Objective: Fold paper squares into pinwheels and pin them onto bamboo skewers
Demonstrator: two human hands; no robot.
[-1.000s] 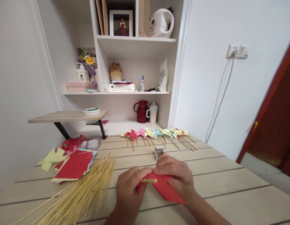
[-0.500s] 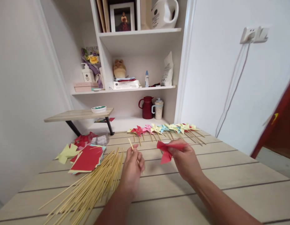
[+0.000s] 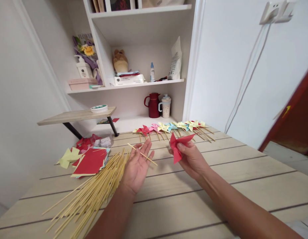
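Note:
My left hand (image 3: 137,166) is palm up over the wooden table (image 3: 218,179), fingers spread, with one thin bamboo stick (image 3: 142,154) lying across the fingertips. My right hand (image 3: 191,157) pinches a folded red paper pinwheel head (image 3: 178,144) and holds it above the table, a short way right of the stick. Stick and red paper are apart. A heap of several bamboo sticks (image 3: 94,192) lies on the table just left of my left wrist.
A row of finished paper pinwheels (image 3: 172,127) lies at the table's far edge. A stack of red and coloured paper squares (image 3: 90,161) and a clear tub (image 3: 104,141) sit at the left. Behind are white shelves with a red jug (image 3: 153,105) and mug.
Both hands rose from the table and parted. The left hand, earlier closed on the stick, has turned palm up and spread. The right hand lifted the red paper, now folded into a pinwheel shape.

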